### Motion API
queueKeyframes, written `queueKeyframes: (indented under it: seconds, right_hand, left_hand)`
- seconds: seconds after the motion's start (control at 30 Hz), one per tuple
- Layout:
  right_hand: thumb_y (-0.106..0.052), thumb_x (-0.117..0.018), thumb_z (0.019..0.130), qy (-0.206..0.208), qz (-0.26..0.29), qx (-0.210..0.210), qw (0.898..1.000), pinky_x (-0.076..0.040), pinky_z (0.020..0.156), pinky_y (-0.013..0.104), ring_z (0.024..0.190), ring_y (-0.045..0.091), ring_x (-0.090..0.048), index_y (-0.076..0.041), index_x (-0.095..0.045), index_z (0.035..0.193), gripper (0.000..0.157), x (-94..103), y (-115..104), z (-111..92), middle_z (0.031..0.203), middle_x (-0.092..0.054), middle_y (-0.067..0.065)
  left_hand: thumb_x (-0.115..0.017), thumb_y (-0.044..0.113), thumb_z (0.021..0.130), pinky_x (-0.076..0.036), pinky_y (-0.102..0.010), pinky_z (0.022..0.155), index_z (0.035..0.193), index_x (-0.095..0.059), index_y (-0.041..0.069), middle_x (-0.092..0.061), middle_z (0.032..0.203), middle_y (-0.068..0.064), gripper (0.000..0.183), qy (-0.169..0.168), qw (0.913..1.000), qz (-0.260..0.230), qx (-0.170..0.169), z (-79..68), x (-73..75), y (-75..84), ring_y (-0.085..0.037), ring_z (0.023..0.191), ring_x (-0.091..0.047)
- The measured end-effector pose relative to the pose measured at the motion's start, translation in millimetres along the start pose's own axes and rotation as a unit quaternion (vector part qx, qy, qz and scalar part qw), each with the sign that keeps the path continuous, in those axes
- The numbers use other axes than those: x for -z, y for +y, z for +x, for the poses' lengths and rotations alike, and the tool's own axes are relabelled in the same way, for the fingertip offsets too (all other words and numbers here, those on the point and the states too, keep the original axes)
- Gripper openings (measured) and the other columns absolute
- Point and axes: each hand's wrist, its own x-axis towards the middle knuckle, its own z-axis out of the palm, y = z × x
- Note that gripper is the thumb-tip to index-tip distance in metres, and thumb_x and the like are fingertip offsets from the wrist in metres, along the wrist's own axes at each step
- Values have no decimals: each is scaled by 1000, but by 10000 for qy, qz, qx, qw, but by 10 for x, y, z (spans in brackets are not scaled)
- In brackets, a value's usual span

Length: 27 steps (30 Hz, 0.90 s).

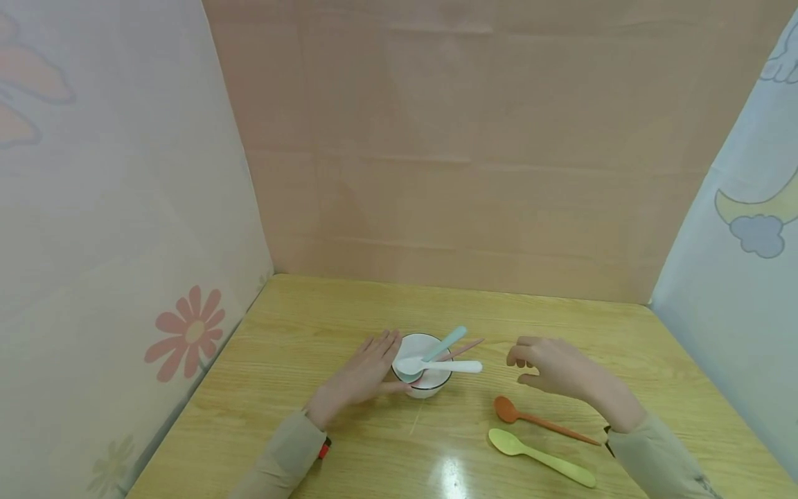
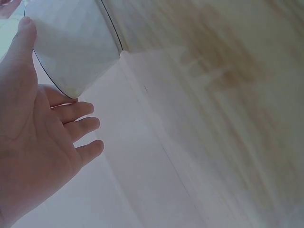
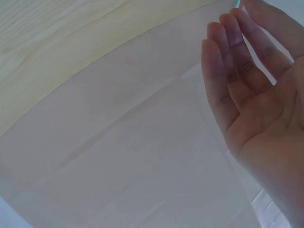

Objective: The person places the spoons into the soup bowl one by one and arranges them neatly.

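A white bowl (image 1: pixel 427 393) with a dark rim stands on the table. My left hand (image 1: pixel 372 367) rests against its left side, fingers nearly straight and thumb along the near rim; the left wrist view shows the bowl's faceted outer wall (image 2: pixel 73 42). A white spoon (image 1: pixel 461 366), a light blue spoon (image 1: pixel 451 339) and a pink spoon (image 1: pixel 470 347) lean in the bowl, handles toward the right. Right of these handles, my right hand (image 1: pixel 561 367) hovers with loosely bent fingers, holding nothing. Below it lie an orange spoon (image 1: pixel 506 410) and a yellow spoon (image 1: pixel 508 442).
The wooden table (image 1: pixel 299 305) is bordered by a tan backdrop (image 1: pixel 461 173) behind. Pale printed sheets stand at both sides, the left sheet (image 1: pixel 125 208) with flowers and the right sheet (image 1: pixel 748 291) with a moon and cloud.
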Motion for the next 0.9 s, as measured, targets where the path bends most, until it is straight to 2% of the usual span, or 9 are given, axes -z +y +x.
queueKeyframes:
  seconds: [0.2, 0.43, 0.67, 0.9]
  right_hand:
    - [-11, -84, 74, 131, 5, -53, 9999, -50, 59, 19, 73, 8, -64, -19, -70, 92, 24, -88, 31, -131, 88, -65, -10]
    - [-12, -84, 75, 157, 109, -190, 9996, -50, 58, 19, 73, 7, -64, -18, -69, 92, 24, -184, 100, -314, 87, -64, -8]
    - [-15, -85, 74, 15, 236, -407, 9989, -48, 58, 20, 74, 5, -61, -17, -69, 94, 25, -258, 149, -513, 86, -64, -9]
    - [-12, -83, 75, -52, 505, -470, 9976, -48, 58, 20, 73, 1, -58, -15, -70, 94, 24, -354, 196, -659, 85, -64, -8]
  left_hand:
    - [-54, 64, 92, -25, -54, 123, 156, -24, -2, -25, 163, -20, 97, -12, 10000, 54, -24, -3, 4, -9, -36, 153, -22]
    - [-54, 64, 92, -26, -55, 122, 155, -25, -3, -27, 162, -20, 97, 16, 9999, 121, -53, -17, 31, -7, -37, 152, -24]
    - [-55, 63, 92, -27, -55, 122, 155, -26, -3, -28, 162, -21, 96, 45, 9998, 196, -67, -14, 54, 2, -38, 152, -25]
    - [-53, 65, 92, -25, -54, 123, 155, -25, -2, -26, 163, -19, 97, -48, 9997, 222, -8, -10, 31, 1, -36, 152, -24]
